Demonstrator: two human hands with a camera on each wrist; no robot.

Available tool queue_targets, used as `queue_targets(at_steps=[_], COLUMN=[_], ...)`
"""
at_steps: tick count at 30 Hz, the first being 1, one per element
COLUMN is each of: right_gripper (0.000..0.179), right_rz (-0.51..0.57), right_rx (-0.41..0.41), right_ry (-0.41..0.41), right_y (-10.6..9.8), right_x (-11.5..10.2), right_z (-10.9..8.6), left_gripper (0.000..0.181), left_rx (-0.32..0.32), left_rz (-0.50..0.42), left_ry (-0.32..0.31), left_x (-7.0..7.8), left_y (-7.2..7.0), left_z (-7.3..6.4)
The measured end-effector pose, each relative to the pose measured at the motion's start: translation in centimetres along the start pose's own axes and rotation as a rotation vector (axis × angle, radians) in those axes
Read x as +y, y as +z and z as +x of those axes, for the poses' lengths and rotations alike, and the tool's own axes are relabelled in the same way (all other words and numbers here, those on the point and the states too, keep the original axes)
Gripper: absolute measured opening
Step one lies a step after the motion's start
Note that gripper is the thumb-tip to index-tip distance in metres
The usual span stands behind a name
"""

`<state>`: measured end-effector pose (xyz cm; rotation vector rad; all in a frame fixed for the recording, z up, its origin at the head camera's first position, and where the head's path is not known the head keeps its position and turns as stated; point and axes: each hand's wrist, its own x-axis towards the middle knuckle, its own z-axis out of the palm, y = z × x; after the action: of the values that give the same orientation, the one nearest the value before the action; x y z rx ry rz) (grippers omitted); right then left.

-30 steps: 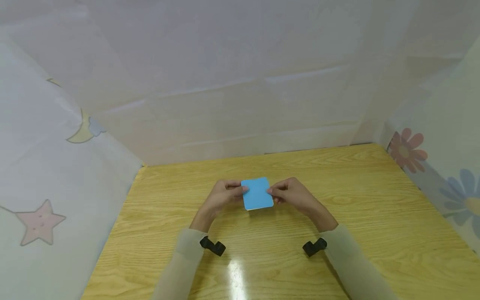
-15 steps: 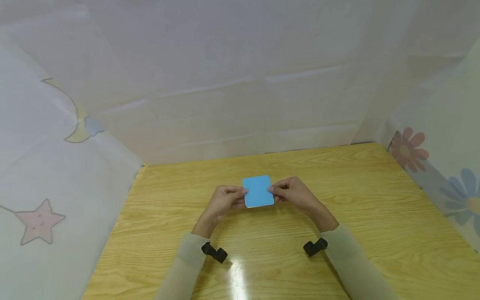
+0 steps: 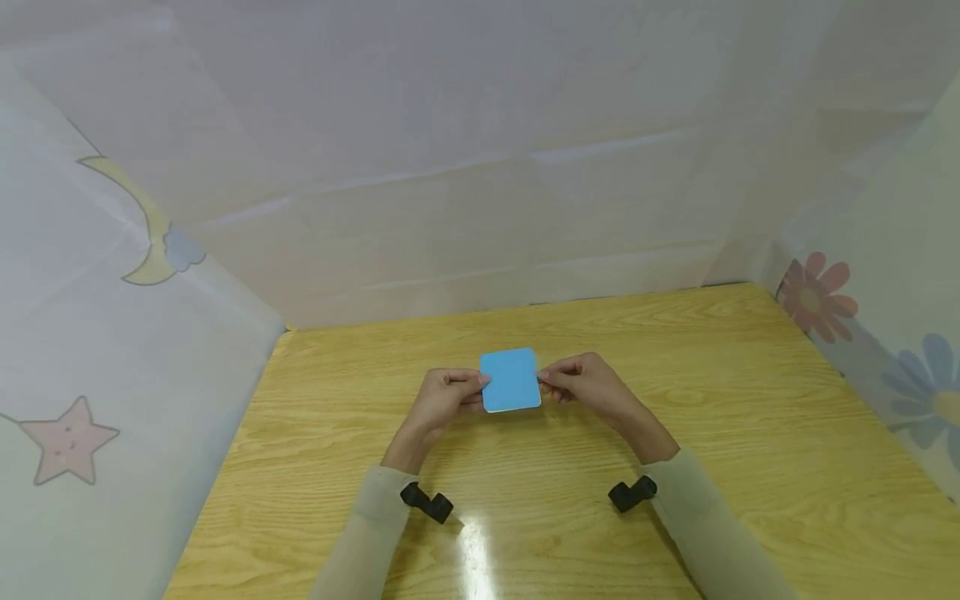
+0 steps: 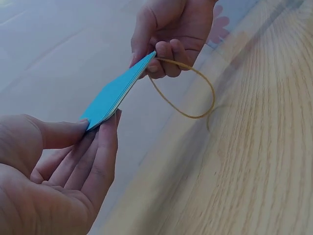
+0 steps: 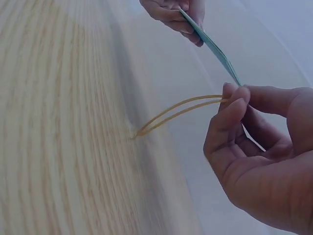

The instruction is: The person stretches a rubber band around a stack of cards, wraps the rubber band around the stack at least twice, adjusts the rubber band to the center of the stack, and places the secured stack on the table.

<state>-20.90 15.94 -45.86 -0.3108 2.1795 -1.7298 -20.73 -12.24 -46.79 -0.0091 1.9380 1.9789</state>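
Note:
My left hand holds a thin stack of square blue cards with rounded corners, raised above the table. In the left wrist view its thumb lies on the blue top face and the fingers support the underside. My right hand is at the stack's right edge. A tan rubber band hangs as a loose loop from its pinched thumb and fingers, clear in both wrist views. Whether the right fingertips also pinch the card edge, I cannot tell.
A wood-grain table lies under both hands. A pale sheet rises behind it, with printed side sheets left and right. Each sleeve cuff carries a black wrist mount.
The blue stack has shifted slightly left over the last half second, along with my left hand. My right hand has barely moved, and the rubber band now shows beside its fingers.

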Motion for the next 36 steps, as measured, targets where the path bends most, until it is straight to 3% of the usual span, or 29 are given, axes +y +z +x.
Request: queue_targets(at_steps=[10,20,36], right_gripper=[0.034,0.037,0.043], right_rz=[-0.023,0.089,-0.15], right_rx=[0.011,0.033,0.088], right_ry=[-0.008,0.005,0.002], right_y=[-0.5,-0.7,-1.5], right_x=[0.3,0.0,-0.7], right_z=[0.0,0.0,0.1], left_gripper=[0.028,0.027,0.027], left_rx=[0.005,-0.041,-0.077], left_rz=[-0.006,0.05,0.073], left_ry=[0.01,0.017,0.013], left_x=[0.4,-0.3,-0.7], left_y=[-0.8,-0.9,-0.8], left_z=[0.0,0.0,0.0])
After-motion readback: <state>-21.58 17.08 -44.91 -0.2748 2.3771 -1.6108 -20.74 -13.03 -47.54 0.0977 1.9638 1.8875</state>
